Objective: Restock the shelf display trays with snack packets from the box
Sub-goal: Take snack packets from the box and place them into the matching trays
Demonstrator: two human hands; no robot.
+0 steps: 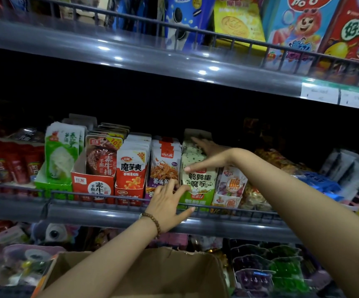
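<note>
Cardboard box (174, 276), green tray (206, 194) holding spotted packets (200, 181)

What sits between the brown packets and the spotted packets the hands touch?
Two rows stand there: orange-and-white packets, then red-topped packets. The head view shows it.

"鹌鹑蛋 魔芋" is printed on the cream-and-green spotted packet (198, 179) touched by the right hand (211, 155). Just right of that hand, "脆" is seen on a white packet (233, 182). Two trays to its left, "魔芋爽" and "20%" are shown on white-and-red packets (132, 168). Further left, "素牛排" is marked on a red cardboard tray (92, 186). High above, what appears to be "好多鱼" is carried by a red box (355, 33).
</note>
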